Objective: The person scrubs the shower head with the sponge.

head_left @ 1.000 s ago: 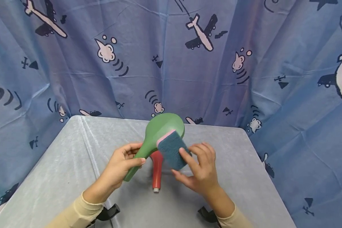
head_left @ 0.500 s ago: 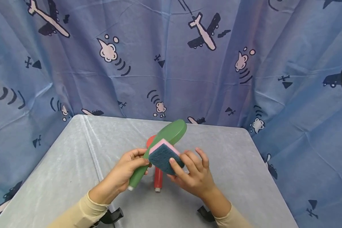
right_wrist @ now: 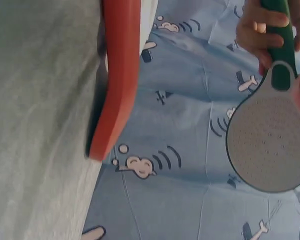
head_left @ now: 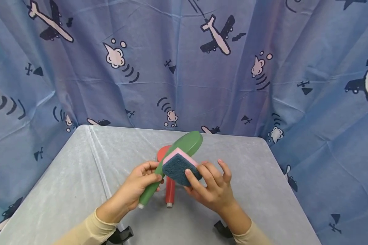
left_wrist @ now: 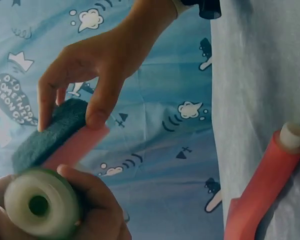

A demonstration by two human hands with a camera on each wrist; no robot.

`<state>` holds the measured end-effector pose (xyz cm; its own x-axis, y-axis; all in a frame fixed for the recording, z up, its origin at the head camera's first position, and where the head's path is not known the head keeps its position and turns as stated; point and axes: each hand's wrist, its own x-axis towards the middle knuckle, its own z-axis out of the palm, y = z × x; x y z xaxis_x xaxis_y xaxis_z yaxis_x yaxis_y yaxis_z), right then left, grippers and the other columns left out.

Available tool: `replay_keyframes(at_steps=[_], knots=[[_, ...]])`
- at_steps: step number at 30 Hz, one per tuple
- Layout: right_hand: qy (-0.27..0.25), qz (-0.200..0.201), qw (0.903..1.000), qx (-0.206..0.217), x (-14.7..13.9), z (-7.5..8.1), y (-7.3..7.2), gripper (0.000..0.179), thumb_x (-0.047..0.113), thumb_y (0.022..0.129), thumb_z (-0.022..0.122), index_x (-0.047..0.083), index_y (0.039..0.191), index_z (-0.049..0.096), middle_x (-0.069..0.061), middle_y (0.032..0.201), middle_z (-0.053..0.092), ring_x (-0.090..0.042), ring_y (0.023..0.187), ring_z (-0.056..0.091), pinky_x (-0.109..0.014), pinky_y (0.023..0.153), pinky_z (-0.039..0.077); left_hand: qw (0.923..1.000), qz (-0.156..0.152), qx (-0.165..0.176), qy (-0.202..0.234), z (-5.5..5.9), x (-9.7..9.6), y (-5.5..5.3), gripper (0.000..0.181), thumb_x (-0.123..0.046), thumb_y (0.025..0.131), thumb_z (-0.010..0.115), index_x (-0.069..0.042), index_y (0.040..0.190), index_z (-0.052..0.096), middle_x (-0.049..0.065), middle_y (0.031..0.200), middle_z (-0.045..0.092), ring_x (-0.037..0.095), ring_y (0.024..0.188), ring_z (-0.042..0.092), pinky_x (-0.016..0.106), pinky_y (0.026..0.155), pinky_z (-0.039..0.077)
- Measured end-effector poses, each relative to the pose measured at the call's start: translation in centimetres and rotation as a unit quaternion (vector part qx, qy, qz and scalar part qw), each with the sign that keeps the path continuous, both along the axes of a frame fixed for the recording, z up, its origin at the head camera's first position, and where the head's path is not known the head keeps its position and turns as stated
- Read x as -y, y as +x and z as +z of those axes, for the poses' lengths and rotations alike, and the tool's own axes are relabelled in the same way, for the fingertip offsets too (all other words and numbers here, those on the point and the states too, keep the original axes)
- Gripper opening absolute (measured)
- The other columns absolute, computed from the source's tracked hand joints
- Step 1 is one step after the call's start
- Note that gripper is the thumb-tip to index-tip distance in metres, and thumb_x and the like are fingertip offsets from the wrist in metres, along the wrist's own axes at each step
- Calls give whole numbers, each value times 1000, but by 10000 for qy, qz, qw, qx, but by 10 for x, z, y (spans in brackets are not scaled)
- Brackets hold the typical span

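My left hand (head_left: 135,187) grips the handle of a green handheld shower head (head_left: 188,143), held tilted above the table. Its grey perforated spray face (right_wrist: 270,145) shows in the right wrist view, and the hollow white handle end (left_wrist: 37,204) in the left wrist view. Thumb and fingers of my right hand (head_left: 214,190) pinch a sponge (head_left: 179,168) with a pink foam side and a dark green scouring side. The sponge overlaps the shower head's neck in the head view, pink side toward it. A red shower head (head_left: 170,192) lies on the table beneath, partly hidden.
A pale grey cloth covers the table (head_left: 64,190). Behind and at the sides hangs a blue curtain (head_left: 153,61) printed with airplanes and clouds. Black wrist camera mounts (head_left: 121,234) sit by both sleeves.
The green shower head has turned from showing its broad back to nearly edge-on and dropped slightly. The sponge has shifted from its head toward its neck, tilting so more pink shows.
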<state>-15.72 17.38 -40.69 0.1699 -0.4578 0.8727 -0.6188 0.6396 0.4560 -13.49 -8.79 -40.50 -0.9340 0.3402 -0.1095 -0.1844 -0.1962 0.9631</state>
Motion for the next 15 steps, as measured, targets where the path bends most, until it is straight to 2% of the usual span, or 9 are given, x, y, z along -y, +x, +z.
replay_keyframes(at_steps=[2, 3, 6, 8, 10, 13, 15], knots=[[-353, -78, 9993, 99, -3, 1, -2, 34, 35, 86, 73, 10, 109, 73, -18, 98, 66, -36, 93, 57, -60, 99, 36, 10000, -53, -25, 28, 0, -1, 1, 44, 0, 91, 62, 9, 131, 47, 9, 98, 60, 14, 77, 61, 23, 65, 57], [-646, -96, 9974, 297, -5, 1, -3, 36, 36, 87, 73, 9, 110, 73, -19, 98, 66, -37, 94, 57, -60, 100, 35, 10000, -56, -45, 54, 0, -1, 2, 42, 0, 91, 61, 8, 130, 47, 9, 97, 59, 14, 76, 61, 23, 64, 56], [-1441, -6, 9839, 1059, -13, 3, -7, 43, 39, 87, 74, 4, 112, 73, -22, 101, 65, -42, 97, 55, -59, 99, 34, 9998, -40, -129, 137, 0, 0, 2, 37, 1, 89, 60, 4, 125, 48, 9, 92, 58, 15, 76, 60, 22, 61, 54], [-1676, 194, 9752, 1430, -17, 3, -8, 47, 41, 87, 74, 2, 114, 73, -24, 103, 65, -43, 97, 55, -58, 97, 35, 9997, -59, -181, 179, 1, 0, 2, 35, 2, 88, 59, 2, 121, 48, 9, 91, 58, 15, 76, 60, 22, 60, 53], [-1522, 491, 9765, 1448, -18, 4, -8, 48, 42, 87, 73, 2, 114, 73, -24, 102, 65, -42, 96, 56, -58, 96, 36, 9995, -107, -210, 198, 1, 0, 1, 34, 2, 88, 59, 1, 120, 49, 9, 91, 58, 15, 76, 60, 22, 59, 53], [-858, 820, 9882, 973, -15, 9, -5, 44, 43, 88, 72, 5, 111, 73, -22, 99, 65, -40, 94, 57, -58, 99, 38, 9992, -159, -328, 141, -1, 0, 0, 36, 2, 87, 59, 3, 121, 50, 10, 92, 59, 17, 75, 60, 24, 59, 53], [-568, 943, 9917, 659, -15, 13, -5, 42, 43, 89, 72, 7, 109, 73, -21, 97, 66, -38, 92, 57, -58, 102, 38, 9987, -175, -464, 102, -1, -1, 1, 38, 2, 86, 59, 5, 123, 49, 10, 93, 59, 18, 74, 60, 24, 58, 53]])
